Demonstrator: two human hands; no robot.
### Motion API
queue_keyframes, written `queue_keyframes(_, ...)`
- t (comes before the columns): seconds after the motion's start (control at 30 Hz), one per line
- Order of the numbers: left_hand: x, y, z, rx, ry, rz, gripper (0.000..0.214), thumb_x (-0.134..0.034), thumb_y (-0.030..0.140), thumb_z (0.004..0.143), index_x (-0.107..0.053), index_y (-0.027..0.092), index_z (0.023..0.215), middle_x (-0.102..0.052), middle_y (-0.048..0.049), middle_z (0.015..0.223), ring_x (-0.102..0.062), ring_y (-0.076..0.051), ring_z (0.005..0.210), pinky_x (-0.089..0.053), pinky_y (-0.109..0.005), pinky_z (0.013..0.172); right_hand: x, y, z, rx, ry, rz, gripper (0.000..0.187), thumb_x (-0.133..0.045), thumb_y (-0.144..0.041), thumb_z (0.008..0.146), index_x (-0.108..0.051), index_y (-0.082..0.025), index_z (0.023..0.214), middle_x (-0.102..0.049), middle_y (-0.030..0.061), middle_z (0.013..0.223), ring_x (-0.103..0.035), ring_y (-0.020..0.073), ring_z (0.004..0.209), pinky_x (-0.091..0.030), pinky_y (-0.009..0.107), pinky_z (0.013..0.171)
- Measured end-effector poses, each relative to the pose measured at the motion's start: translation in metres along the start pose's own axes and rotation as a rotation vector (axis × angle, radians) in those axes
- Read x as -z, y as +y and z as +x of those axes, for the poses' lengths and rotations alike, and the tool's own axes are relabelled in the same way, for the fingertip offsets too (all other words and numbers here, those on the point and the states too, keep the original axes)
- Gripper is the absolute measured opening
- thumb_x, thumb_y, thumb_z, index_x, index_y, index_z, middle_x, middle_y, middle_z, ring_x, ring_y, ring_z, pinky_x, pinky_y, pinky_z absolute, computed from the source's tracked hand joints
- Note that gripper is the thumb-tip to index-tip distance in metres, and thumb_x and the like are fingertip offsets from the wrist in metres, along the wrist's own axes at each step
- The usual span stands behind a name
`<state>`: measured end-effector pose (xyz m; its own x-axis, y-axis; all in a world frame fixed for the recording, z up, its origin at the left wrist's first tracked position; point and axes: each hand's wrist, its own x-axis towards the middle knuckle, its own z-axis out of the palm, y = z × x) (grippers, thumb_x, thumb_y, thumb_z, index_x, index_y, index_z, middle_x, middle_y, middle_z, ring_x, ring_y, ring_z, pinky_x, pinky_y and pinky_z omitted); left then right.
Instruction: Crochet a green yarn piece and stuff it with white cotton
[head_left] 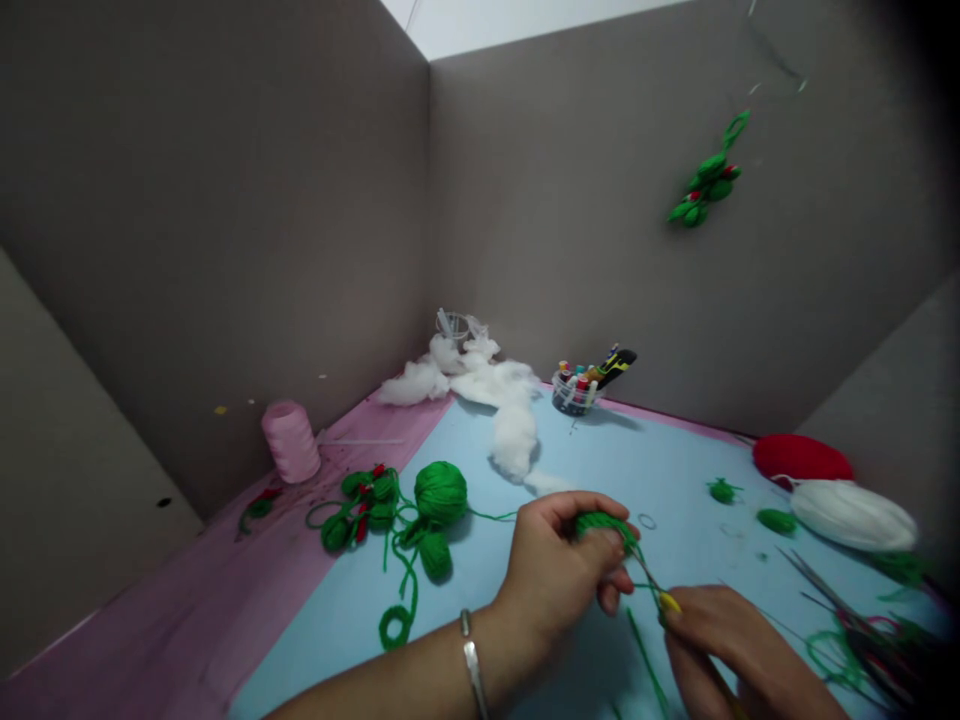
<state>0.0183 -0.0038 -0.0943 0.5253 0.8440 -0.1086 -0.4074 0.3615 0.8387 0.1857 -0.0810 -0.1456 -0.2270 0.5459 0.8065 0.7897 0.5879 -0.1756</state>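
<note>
A small green crocheted piece [598, 522] is pinched between the thumb and fingers of my left hand [551, 565], which wears a silver bracelet. In my right hand [727, 635] is a crochet hook [669, 602] with a yellow grip; its metal shaft reaches to the edge of the green piece, and the tip is hidden there. Green yarn [491, 516] runs left from my left hand toward a green yarn ball [441, 490]. A loose green strand [646, 655] hangs below the hook onto the blue mat.
Left of the ball lie green and red crocheted pieces [367, 505] and a pink thread cone [291, 442]. White stuffing [514, 435] and a marker cup [574, 393] stand behind. Scissors [832, 590], red yarn [801, 458] and white yarn [855, 513] are at right. A green ornament [706, 185] hangs above.
</note>
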Motion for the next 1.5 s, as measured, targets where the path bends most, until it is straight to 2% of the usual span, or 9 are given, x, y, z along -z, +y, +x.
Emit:
queue_keyframes(0.2,-0.001,0.002,-0.001,-0.025,0.019,0.039,0.032,-0.068,0.030,0.056,-0.062,0.012,0.082,-0.064,-0.0037,0.073,-0.050,-0.007,0.042,-0.031,-0.020,0.037,-0.002,-0.004,0.010,0.149,-0.130,-0.087,0.035,-0.059,-0.007,0.081,-0.058,-0.024,0.112,-0.073,0.0048,0.087,-0.073,0.0166,0.077,-0.060,0.023,0.066)
queue_keyframes(0.5,-0.003,0.001,-0.002,0.040,-0.009,0.062,0.036,-0.069,0.031,0.054,-0.064,0.013,0.084,-0.061,-0.0007,0.066,-0.049,-0.008,0.042,-0.031,-0.021,0.038,-0.005,-0.003,0.013,0.217,-0.111,-0.153,0.031,-0.057,-0.009,0.082,-0.055,-0.018,0.111,-0.069,0.0066,0.088,-0.069,0.0143,0.078,-0.057,0.022,0.072)
queue_keyframes(0.63,0.001,0.000,-0.002,0.035,-0.005,0.148,0.029,-0.069,0.027,0.052,-0.069,0.012,0.077,-0.055,0.0033,0.057,-0.043,-0.006,0.047,-0.029,-0.021,0.045,-0.004,-0.009,0.013,-0.002,-0.035,-0.157,0.023,-0.055,-0.016,0.087,-0.054,-0.021,0.109,-0.069,0.0046,0.087,-0.069,0.0142,0.073,-0.057,0.021,0.069)
queue_keyframes(0.77,0.004,-0.001,0.001,0.103,0.051,0.166,0.028,-0.067,0.026,0.052,-0.070,0.012,0.076,-0.053,0.0040,0.054,-0.039,-0.006,0.045,-0.027,-0.023,0.046,0.001,-0.014,0.018,-0.210,-0.016,-0.149,0.014,-0.058,-0.036,0.089,-0.053,-0.023,0.092,-0.062,-0.0018,0.067,-0.059,0.0103,0.050,-0.048,0.016,0.045)
queue_keyframes(0.97,0.005,-0.001,0.000,0.157,0.048,0.097,0.026,-0.065,0.025,0.051,-0.066,0.013,0.074,-0.047,0.0058,0.051,-0.035,-0.005,0.042,-0.021,-0.022,0.044,0.009,-0.016,0.035,-0.113,-0.150,-0.085,0.043,-0.055,-0.052,0.090,-0.035,-0.024,0.065,-0.039,-0.0063,0.055,-0.041,0.0069,0.043,-0.037,0.018,0.041)
queue_keyframes(1.07,0.003,0.000,-0.001,0.180,0.063,0.077,0.024,-0.065,0.026,0.051,-0.065,0.013,0.072,-0.048,0.0053,0.052,-0.035,-0.005,0.043,-0.020,-0.022,0.044,0.012,-0.014,0.037,0.037,-0.122,-0.297,0.033,-0.054,-0.053,0.090,-0.057,-0.022,0.082,-0.055,-0.0015,0.065,-0.056,0.0108,0.054,-0.042,0.022,0.051)
queue_keyframes(1.17,0.001,0.000,-0.001,0.188,0.053,0.185,0.019,-0.061,0.024,0.054,-0.065,0.014,0.070,-0.052,0.0031,0.055,-0.038,-0.006,0.044,-0.024,-0.023,0.046,0.014,-0.006,0.033,0.051,-0.113,-0.530,0.048,-0.056,-0.055,0.088,-0.060,-0.015,0.115,-0.064,0.0052,0.080,-0.064,0.0175,0.068,-0.045,0.027,0.060)
queue_keyframes(1.37,0.001,-0.010,-0.003,-0.015,-0.180,0.532,0.016,-0.046,0.020,0.064,-0.062,0.015,0.065,-0.041,0.0060,0.054,-0.033,-0.008,0.052,-0.025,-0.023,0.050,0.008,0.001,0.029,-0.125,-0.260,-0.217,0.051,-0.068,-0.058,0.077,-0.053,-0.019,0.104,-0.060,0.0026,0.080,-0.061,0.0157,0.065,-0.052,0.026,0.055)
queue_keyframes(1.5,0.004,-0.018,-0.004,-0.005,-0.293,0.626,0.008,-0.044,0.018,0.063,-0.049,0.018,0.057,-0.036,0.0063,0.053,-0.030,-0.008,0.052,-0.020,-0.024,0.047,0.006,-0.010,0.036,-0.170,-0.337,0.012,0.051,-0.056,-0.069,0.079,-0.056,-0.021,0.096,-0.058,0.0024,0.079,-0.059,0.0167,0.067,-0.052,0.027,0.055)
